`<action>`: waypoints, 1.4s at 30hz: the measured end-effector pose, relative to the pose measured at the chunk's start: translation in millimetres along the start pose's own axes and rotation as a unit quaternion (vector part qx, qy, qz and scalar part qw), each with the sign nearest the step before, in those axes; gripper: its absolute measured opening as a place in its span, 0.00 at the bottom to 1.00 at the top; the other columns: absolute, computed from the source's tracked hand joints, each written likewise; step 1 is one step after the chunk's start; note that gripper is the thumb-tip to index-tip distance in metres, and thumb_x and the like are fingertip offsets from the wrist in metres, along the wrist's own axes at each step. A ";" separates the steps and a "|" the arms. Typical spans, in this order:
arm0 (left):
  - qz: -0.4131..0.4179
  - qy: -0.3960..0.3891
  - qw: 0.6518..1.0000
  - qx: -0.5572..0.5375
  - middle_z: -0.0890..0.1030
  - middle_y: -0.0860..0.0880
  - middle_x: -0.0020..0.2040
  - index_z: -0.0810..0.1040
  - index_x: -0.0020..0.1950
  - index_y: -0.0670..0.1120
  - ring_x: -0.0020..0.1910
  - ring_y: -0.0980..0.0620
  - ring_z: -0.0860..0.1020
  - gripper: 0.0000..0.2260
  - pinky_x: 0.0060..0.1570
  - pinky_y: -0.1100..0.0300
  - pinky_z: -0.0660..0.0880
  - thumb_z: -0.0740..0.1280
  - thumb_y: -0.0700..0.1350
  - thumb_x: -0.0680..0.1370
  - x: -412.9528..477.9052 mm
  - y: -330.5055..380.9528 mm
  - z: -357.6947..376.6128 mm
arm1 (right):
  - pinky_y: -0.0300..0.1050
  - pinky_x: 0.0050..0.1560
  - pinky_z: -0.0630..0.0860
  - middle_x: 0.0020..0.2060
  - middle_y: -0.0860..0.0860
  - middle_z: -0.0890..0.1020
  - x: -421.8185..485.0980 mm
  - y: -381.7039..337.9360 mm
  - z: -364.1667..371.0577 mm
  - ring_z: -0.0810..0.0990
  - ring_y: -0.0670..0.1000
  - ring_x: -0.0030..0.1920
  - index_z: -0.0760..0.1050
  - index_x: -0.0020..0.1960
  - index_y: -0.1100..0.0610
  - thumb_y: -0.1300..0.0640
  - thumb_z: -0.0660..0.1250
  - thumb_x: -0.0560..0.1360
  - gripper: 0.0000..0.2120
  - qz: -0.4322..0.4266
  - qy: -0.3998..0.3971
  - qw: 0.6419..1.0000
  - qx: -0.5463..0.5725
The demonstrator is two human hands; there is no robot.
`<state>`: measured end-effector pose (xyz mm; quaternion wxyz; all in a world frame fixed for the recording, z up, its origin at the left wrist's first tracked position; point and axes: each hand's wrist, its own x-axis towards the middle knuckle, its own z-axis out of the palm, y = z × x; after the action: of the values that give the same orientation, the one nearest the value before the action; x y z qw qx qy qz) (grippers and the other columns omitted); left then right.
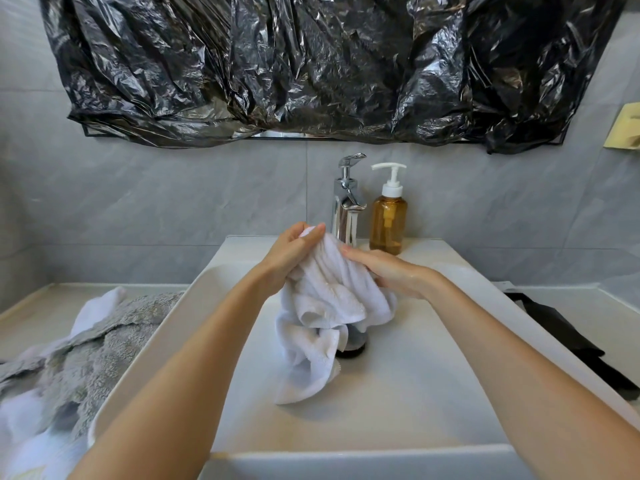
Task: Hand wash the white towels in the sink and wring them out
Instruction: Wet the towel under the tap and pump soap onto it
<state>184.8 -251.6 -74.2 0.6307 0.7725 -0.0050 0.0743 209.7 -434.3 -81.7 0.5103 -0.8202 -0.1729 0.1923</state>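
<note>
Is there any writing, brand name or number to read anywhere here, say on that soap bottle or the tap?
None can be read.
Amber pump bottle: no label or print shows.
Chrome tap: no marking shows.
Yellowish object at the right edge: cut off, no text legible.
Black plastic sheet: plain.

towel (322,306) over sink (398,393), faucet (346,202) behind

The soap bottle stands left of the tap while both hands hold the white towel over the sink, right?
Not quite. The head view shows the soap bottle right of the tap. Both hands, left and right, do hold the white towel over the sink.
</note>
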 end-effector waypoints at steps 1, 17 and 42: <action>0.022 0.034 0.999 0.001 0.71 0.53 0.31 0.69 0.40 0.49 0.28 0.57 0.69 0.13 0.22 0.68 0.63 0.64 0.55 0.80 -0.3 1.2 0.6 | 0.39 0.56 0.74 0.51 0.45 0.83 -0.3 -1.9 -1.0 0.80 0.44 0.54 0.78 0.53 0.47 0.40 0.61 0.78 0.14 -0.025 0.020 0.999 0.003; -0.094 0.103 0.983 -0.117 0.82 0.43 0.47 0.77 0.52 0.41 0.49 0.42 0.82 0.18 0.52 0.49 0.77 0.60 0.56 0.81 12.1 -14.9 44.3 | 0.50 0.49 0.77 0.37 0.53 0.83 11.4 -24.0 64.4 0.81 0.56 0.44 0.78 0.37 0.57 0.44 0.59 0.78 0.20 -0.076 0.342 0.936 0.028; -0.037 -0.153 0.952 0.263 0.79 0.54 0.57 0.76 0.63 0.52 0.57 0.51 0.77 0.26 0.55 0.56 0.74 0.77 0.55 0.67 -2.0 2.4 -5.5 | 0.49 0.54 0.71 0.61 0.60 0.77 -15.7 -21.5 -25.0 0.76 0.61 0.62 0.71 0.67 0.61 0.43 0.53 0.81 0.26 -0.054 0.284 0.879 0.380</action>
<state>182.0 -247.0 -71.1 0.3995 0.9125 -0.0535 -0.0693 206.6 -452.2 -49.9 0.8193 -0.5724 0.0215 -0.0261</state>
